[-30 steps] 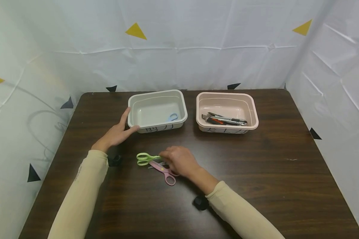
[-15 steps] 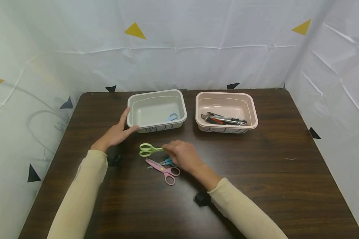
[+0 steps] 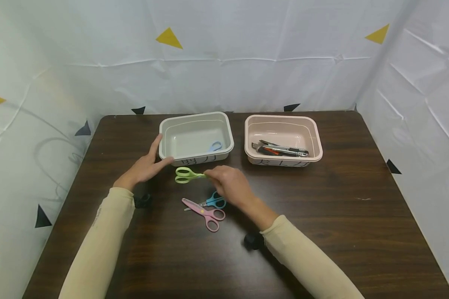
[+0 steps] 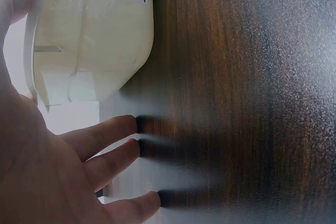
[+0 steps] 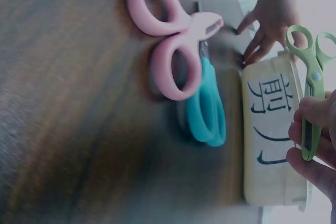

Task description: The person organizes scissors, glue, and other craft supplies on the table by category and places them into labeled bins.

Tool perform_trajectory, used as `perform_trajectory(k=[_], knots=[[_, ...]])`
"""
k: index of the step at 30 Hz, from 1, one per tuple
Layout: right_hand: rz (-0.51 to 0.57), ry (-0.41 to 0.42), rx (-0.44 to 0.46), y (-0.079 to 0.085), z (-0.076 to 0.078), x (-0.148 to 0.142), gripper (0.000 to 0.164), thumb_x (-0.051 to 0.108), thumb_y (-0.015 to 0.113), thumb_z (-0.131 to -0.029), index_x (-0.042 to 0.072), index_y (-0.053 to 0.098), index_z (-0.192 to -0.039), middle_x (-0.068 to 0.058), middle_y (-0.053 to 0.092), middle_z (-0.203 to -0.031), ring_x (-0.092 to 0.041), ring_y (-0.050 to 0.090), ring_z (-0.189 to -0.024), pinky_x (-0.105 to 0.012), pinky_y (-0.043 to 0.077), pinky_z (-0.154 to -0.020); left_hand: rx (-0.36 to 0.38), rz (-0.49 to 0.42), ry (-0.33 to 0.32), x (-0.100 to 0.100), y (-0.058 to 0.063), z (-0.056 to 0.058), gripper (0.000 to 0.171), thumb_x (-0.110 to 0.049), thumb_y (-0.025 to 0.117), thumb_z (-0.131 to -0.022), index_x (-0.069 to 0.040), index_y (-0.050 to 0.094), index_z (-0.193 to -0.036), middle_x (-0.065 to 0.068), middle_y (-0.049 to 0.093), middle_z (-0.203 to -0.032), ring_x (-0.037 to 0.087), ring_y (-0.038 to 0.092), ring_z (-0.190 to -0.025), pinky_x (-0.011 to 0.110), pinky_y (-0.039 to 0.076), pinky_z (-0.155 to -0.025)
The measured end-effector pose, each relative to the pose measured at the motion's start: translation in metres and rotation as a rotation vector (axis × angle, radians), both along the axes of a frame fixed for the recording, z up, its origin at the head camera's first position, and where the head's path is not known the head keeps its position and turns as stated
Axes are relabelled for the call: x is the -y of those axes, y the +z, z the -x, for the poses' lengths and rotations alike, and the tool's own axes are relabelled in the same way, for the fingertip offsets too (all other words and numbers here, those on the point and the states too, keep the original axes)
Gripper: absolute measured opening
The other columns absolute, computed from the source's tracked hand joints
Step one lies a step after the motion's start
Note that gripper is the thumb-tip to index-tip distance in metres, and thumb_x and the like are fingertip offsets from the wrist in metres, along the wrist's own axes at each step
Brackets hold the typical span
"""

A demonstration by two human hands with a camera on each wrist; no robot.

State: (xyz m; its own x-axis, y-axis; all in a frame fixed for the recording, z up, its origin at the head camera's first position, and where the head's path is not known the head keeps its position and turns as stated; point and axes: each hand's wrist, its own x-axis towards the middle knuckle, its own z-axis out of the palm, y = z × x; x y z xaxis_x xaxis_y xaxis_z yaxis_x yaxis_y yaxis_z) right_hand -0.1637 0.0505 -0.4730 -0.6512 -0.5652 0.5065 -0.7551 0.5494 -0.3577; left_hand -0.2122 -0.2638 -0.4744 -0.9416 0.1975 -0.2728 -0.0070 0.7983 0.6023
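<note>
My right hand [image 3: 230, 185] pinches green scissors [image 5: 313, 74] by the blade end, with the handle loops pointing left in the head view. The scissors are held up in front of a pale grey-green bin [image 3: 194, 160], which has a written label. At that bin's left front corner is my left hand [image 3: 144, 167], its fingers spread and its thumb along the rim. In the left wrist view several fingertips [image 4: 128, 124] reach down to the tabletop. Pink scissors [image 3: 205, 214] lie on the table below my right hand, partly across blue scissors [image 3: 215, 201].
Inside the grey-green bin rests a light blue scissors handle [image 3: 215, 146]. To its right stands a pink bin [image 3: 314, 137] holding several cutter knives [image 3: 280, 149]. The dark wooden table [image 3: 340, 216] ends at white sheeting [image 3: 224, 83] at the back and sides.
My right hand has raised the green scissors off the other scissors and moved them away from me toward the grey-green bin, uncovering the blue scissors. My left hand has stayed put.
</note>
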Motion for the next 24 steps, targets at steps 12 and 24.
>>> perform_trajectory(k=[12, 24], knots=[[0.077, -0.091, -0.081, 0.012, 0.022, -0.003, 0.019, 0.006, 0.065, -0.093, 0.011, 0.075, -0.109, 0.000, 0.071, -0.095, -0.017, 0.066, -0.089, -0.032, 0.052, -0.079, 0.007, 0.011, -0.002, -0.001, 0.003, 0.000, 0.091, -0.074, 0.043, -0.090, -0.051, -0.025, -0.147, 0.034, 0.025, -0.152, 0.056, 0.040, -0.127, 0.070, 0.034, -0.098], [0.139, -0.188, -0.068, 0.019, 0.038, -0.005, 0.033, -0.007, 0.059, -0.089, 0.008, 0.072, -0.116, -0.005, 0.070, -0.102, -0.021, 0.065, -0.098, -0.034, 0.052, -0.084, 0.006, 0.003, 0.000, 0.000, 0.001, 0.000, 0.091, -0.074, 0.044, -0.090, -0.051, -0.024, -0.146, 0.033, 0.025, -0.153, 0.056, 0.040, -0.128, 0.071, 0.034, -0.097]])
